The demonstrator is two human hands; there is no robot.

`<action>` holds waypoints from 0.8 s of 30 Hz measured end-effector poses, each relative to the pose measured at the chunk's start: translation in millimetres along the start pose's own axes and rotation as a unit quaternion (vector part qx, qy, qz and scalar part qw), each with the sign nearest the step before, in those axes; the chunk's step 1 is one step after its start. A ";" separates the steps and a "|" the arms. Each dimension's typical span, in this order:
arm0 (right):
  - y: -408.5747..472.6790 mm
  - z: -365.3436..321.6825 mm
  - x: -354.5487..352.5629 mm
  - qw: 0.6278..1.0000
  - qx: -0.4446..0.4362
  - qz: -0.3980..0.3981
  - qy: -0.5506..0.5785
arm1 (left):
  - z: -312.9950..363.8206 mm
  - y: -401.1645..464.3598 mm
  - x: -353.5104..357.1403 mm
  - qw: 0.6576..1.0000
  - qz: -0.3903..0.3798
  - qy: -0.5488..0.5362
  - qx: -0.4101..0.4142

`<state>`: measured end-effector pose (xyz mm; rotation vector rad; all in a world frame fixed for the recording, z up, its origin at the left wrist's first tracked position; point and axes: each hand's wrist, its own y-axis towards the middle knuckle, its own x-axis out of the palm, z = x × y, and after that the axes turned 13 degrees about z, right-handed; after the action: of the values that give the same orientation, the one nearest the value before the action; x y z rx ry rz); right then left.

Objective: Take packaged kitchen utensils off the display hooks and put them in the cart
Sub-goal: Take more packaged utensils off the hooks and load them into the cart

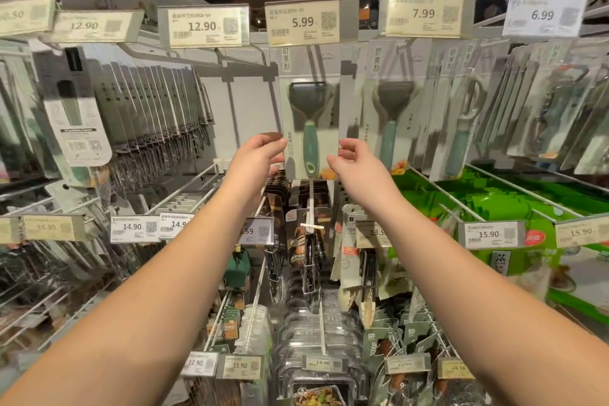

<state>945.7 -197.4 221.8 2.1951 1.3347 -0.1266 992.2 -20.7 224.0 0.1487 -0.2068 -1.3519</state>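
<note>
A packaged peeler (311, 122) with a teal handle hangs from a display hook under the 5.99 price tag (303, 23), at eye level in the middle. My left hand (260, 158) has its curled fingertips on the pack's left edge, thumb below. My right hand (359, 161) pinches the right edge, with the thumb lying over the front of the pack near its lower right. The pack still hangs on its hook. More packed peelers (392, 102) hang to the right under the 7.99 tag. No cart is in view.
Rows of packaged utensils (148, 102) fill the hooks to the left and right. Bare white hook rods (184, 188) stick out toward me below my left hand. Lower hooks carry dark packs (309, 241) and green packs (494, 204), with price tags at their tips.
</note>
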 end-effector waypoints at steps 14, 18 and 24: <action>-91.2 10.4 38.8 0.982 -0.056 -0.116 0.135 | -40.8 -82.4 -106.6 0.986 0.159 -0.042 0.020; -128.9 23.3 108.9 0.950 -0.050 -0.277 0.136 | -88.9 -134.6 -174.2 0.966 0.257 0.000 -0.043; -226.4 53.6 226.1 0.879 -0.034 -0.467 0.091 | -148.2 -240.6 -282.0 0.903 0.399 0.039 -0.156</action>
<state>878.8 32.2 2.6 1.3412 2.3603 -0.2250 740.6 201.9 8.3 -0.1454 0.0284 -0.5413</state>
